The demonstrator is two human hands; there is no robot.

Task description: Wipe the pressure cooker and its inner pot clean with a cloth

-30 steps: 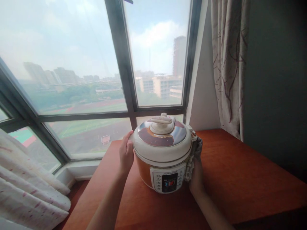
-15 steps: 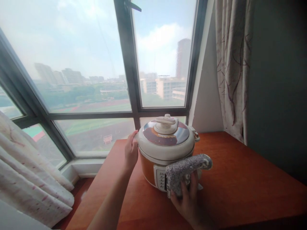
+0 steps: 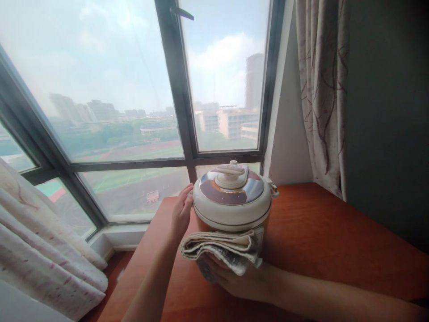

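Observation:
A white and orange electric pressure cooker (image 3: 232, 201) stands on a reddish wooden table (image 3: 318, 237) by the window. My left hand (image 3: 182, 212) rests flat against the cooker's left side, fingers apart. My right hand (image 3: 231, 279) holds a folded grey and cream cloth (image 3: 221, 250) pressed against the cooker's front, which hides the control panel. The lid with its white knob (image 3: 231, 172) is on.
A large dark-framed window (image 3: 174, 89) rises behind the table. A patterned curtain (image 3: 318, 89) hangs at the right beside a dark wall. Another pale curtain (image 3: 43, 250) lies at the lower left, beyond the table's left edge.
My right hand has carried the cloth from the cooker's right side round to its front, now covering the control panel. My left hand stays on the left side.

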